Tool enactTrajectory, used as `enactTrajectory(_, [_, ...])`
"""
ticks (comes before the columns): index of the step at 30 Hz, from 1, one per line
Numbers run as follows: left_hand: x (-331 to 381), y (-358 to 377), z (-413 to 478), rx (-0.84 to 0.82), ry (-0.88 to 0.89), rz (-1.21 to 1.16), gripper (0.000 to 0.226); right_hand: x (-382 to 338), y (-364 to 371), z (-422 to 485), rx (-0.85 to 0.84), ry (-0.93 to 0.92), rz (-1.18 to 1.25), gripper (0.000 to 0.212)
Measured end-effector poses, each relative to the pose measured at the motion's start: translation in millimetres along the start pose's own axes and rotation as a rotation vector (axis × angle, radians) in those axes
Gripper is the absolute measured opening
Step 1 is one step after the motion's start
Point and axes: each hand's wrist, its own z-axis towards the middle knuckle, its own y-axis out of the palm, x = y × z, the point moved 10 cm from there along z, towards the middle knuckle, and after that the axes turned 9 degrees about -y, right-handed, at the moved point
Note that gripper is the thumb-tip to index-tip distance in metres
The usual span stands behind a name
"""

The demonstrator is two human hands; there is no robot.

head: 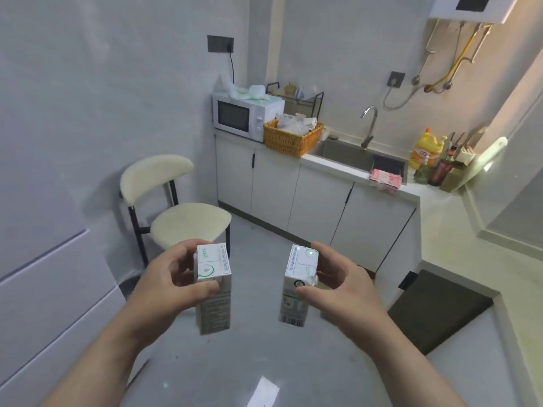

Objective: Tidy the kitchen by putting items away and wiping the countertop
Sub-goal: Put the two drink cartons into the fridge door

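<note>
White left carton [213, 289]: upright, held in left hand [170, 284] grip.
Right carton [297, 287]: upright, held in right hand [342, 286] grip.
Worktop [423, 190]: pink cloth [385, 177] by sink [343, 151].

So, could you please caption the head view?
Left hand grips the left carton, right hand the right carton, facing the kitchen counter.

Glossy grey floor [264, 362], woven wicker basket [289, 139], steel sink [346, 155], fuzzy cream chair [188, 224]

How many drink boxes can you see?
2. The left drink box is gripped by the left hand, the right drink box by the right hand. Others may be hidden.
</note>
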Motion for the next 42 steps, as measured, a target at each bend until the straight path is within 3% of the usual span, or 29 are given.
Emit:
enactTrajectory(10, [25.8,-70.9,-67.5,0.363,0.045,0.031,0.071,-55.7,84.2,43.1,-0.413,-0.19,0.116,0.089])
enactTrajectory(14, [31.8,-88.5,-102.3,0.512,0.06,0.033,0.085,-73.8,112.3,52.1,-0.535,-0.253,0.173,0.091])
enactTrajectory(16, [33.6,-94.5,-121.6,0.592,0.077,0.021,0.078,-80.5,127.7,53.6,-0.608,-0.278,0.199,0.091])
enactTrajectory(21, [32.7,-107.5,-173.7,0.815,0.079,0.056,0.064,-98.0,167.2,45.9,-0.773,-0.365,0.216,0.064])
enactTrajectory(24, [29.2,-115.5,-206.1,0.907,0.061,0.069,0.066,-109.4,193.3,34.9,-0.869,-0.395,0.216,0.061])
enactTrajectory(27, [29.5,-126.9,-233.1,0.975,0.092,0.039,0.077,-124.8,221.7,22.5,-0.958,-0.423,0.221,0.077])
enactTrajectory(31, [34.5,-151.1,-257.8,1.055,0.132,0.032,0.095,-151.4,260.4,10.1,-1.046,-0.482,0.207,0.064])
enactTrajectory(38, [50.1,-231.9,-276.1,1.156,0.196,0.012,0.055,-202.7,341.8,-1.9,-1.127,-0.533,0.211,0.07])
enactTrajectory(42, [61.0,-294.6,-278.1,1.167,0.233,0.015,0.05,-233.9,400.1,-3.0,-1.155,-0.551,0.222,0.066])
